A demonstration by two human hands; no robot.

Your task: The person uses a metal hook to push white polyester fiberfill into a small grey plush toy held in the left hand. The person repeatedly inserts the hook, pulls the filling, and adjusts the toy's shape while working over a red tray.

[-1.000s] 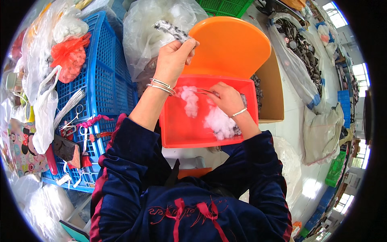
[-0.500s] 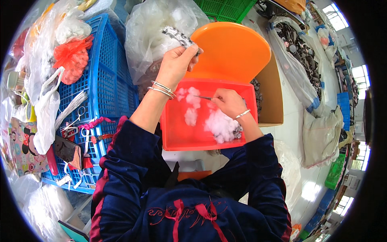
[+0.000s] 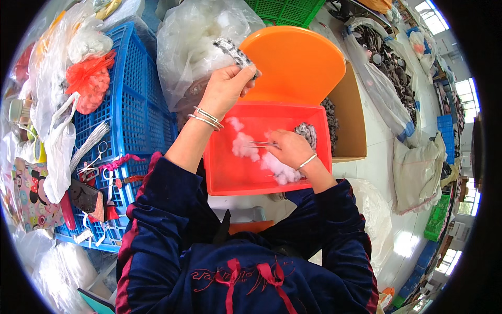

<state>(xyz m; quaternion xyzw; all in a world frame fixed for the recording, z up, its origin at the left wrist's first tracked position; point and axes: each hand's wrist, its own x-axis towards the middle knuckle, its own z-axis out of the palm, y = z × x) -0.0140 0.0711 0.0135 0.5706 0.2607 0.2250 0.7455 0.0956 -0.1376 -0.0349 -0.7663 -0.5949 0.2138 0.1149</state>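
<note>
Your left hand [image 3: 232, 82] pinches a gray fuzzy strip [image 3: 230, 51] near a clear bag [image 3: 180, 57]; your right hand [image 3: 290, 148] grips tweezers [image 3: 264, 143] over a red bin [image 3: 222, 175] holding white fluff [image 3: 280, 169] and a gray bundle [image 3: 306, 134]. A blue crate [image 3: 138, 94] sits left of your hands, pale floor [image 3: 380, 144] right.

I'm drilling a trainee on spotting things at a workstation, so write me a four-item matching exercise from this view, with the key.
1. Left hand
2. Tweezers
3. Loose white fluff
4. Blue crate

A. Inside the red bin
B. Held in the right hand
C. Left of the red bin
D. Pinching a grey-and-white fuzzy piece

Pairs: 1-D, 2-B, 3-A, 4-C
</note>
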